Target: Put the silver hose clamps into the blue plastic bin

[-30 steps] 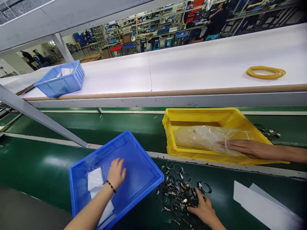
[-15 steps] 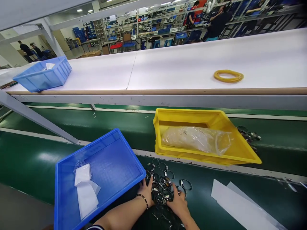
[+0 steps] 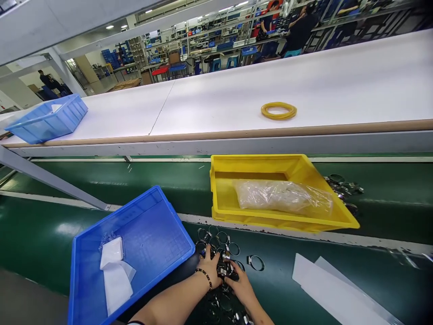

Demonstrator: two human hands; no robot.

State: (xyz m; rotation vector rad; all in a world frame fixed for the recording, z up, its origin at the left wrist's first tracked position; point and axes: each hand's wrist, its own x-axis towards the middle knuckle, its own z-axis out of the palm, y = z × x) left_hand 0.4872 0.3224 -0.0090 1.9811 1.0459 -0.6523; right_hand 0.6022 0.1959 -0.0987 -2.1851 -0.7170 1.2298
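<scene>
A yellow bin (image 3: pixel 233 212) sits on the green conveyor belt (image 3: pixel 162 180), holding a clear plastic bag (image 3: pixel 282 196). Beyond it, on the white table (image 3: pixel 216 101), lie a coil of yellow tubing (image 3: pixel 278 110) and, far left, a light-blue crate (image 3: pixel 45 122) (something white inside). White sheets (image 3: pixel 333 291) lie near right.

Shiny bare metal on the hose clamps (image 3: pixel 219 253) heaped near centre. Smooth, glossy moulded plastic for the near blue bin (image 3: pixel 149 225) and the yellow bin (image 3: pixel 304 169) to its right. Crinkled clear film on the plastic bag (image 3: pixel 282 196). Matt white paper sheets (image 3: pixel 324 284) near right. Dull-sheened green rubbery conveyor belt (image 3: pixel 50 221). Matt white table (image 3: pixel 219 99) beyond, raw wood edge.
</scene>
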